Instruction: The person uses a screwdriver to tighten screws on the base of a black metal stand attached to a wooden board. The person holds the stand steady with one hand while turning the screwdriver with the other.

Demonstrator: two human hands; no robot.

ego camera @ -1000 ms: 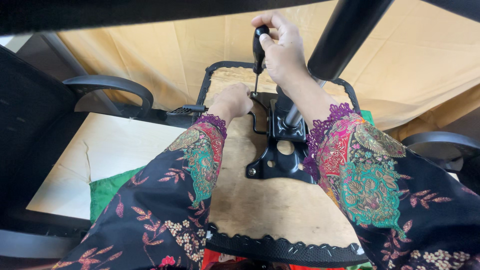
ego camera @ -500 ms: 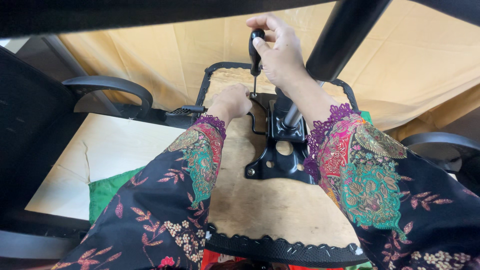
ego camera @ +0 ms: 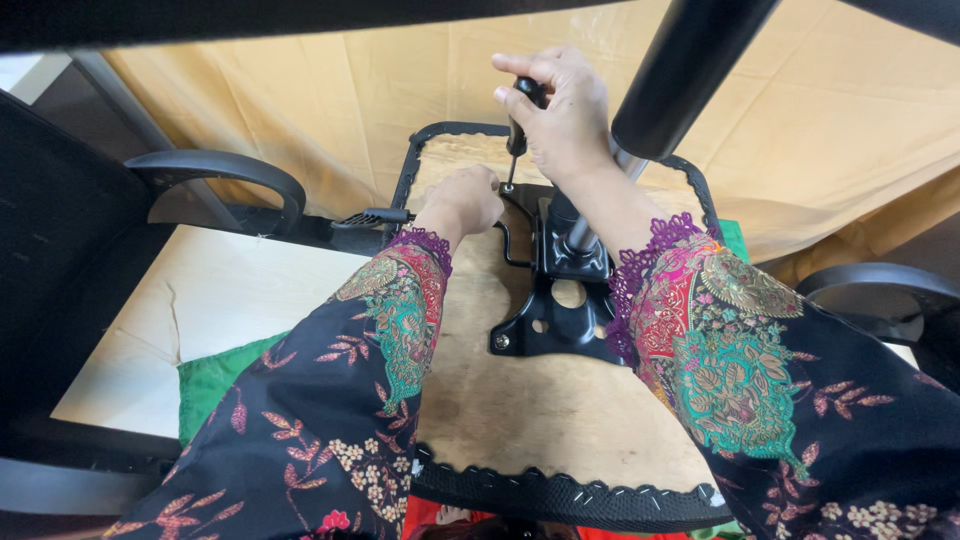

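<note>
Right hand (ego camera: 565,120) grips a screwdriver (ego camera: 520,125); left hand (ego camera: 468,198), closed, steadies its tip on the bracket (ego camera: 560,300).

No packages, labels, signs or screens show anywhere around the upturned wooden chair seat (ego camera: 540,400) with black stitched edging.

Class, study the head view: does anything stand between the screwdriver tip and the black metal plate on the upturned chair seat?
Nothing visible does. The right hand grips the screwdriver upright, its tip already down at the far left corner of the black metal plate. The left hand rests just beside that spot, not beneath the tip.
</note>
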